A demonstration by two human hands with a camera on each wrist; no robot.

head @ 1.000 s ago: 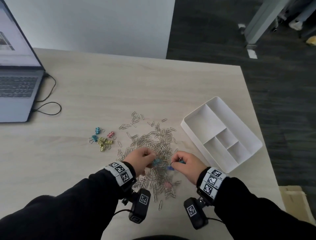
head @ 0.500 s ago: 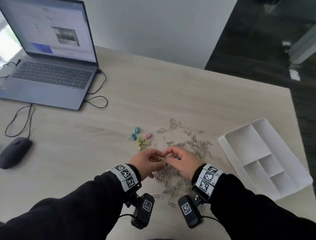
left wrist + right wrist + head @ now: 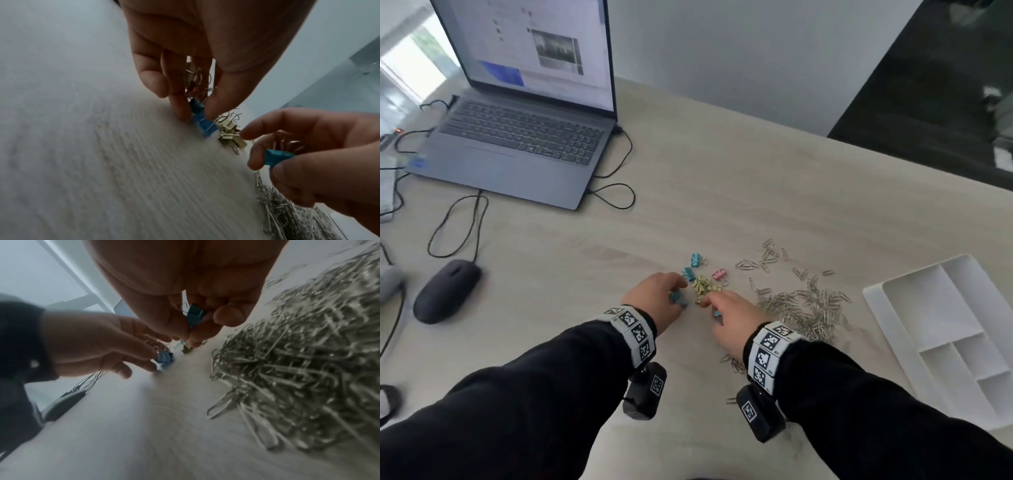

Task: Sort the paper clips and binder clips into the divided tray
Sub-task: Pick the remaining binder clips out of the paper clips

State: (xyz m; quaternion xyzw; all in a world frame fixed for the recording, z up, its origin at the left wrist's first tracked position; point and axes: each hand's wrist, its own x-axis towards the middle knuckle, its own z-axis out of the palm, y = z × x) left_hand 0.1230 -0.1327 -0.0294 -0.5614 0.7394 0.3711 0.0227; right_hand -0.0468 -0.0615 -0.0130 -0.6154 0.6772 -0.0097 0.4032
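My left hand (image 3: 195, 112) pinches a blue binder clip (image 3: 197, 107) between thumb and finger, low on the table; a second blue clip (image 3: 207, 127) lies right under it. My right hand (image 3: 265, 160) grips another blue binder clip (image 3: 277, 157), also seen from the right wrist as the clip (image 3: 195, 314). Both hands (image 3: 678, 294) (image 3: 709, 303) hover at the small group of binder clips: yellow ones (image 3: 705, 287), a pink one (image 3: 719, 275) and blue ones (image 3: 695, 258). The silver paper clip pile (image 3: 801, 305) lies right of my right hand. The white divided tray (image 3: 876, 301) stands at the far right.
An open laptop (image 3: 517, 147) with looping cables (image 3: 458, 226) sits at the back left, and a dark mouse (image 3: 446, 291) lies left of my hands. The table edge runs behind the tray, with dark floor beyond it.
Both hands have moved left off the paper clip pile to the binder clip group, each still carrying a blue clip. The head view has swung left, bringing in the laptop and mouse.
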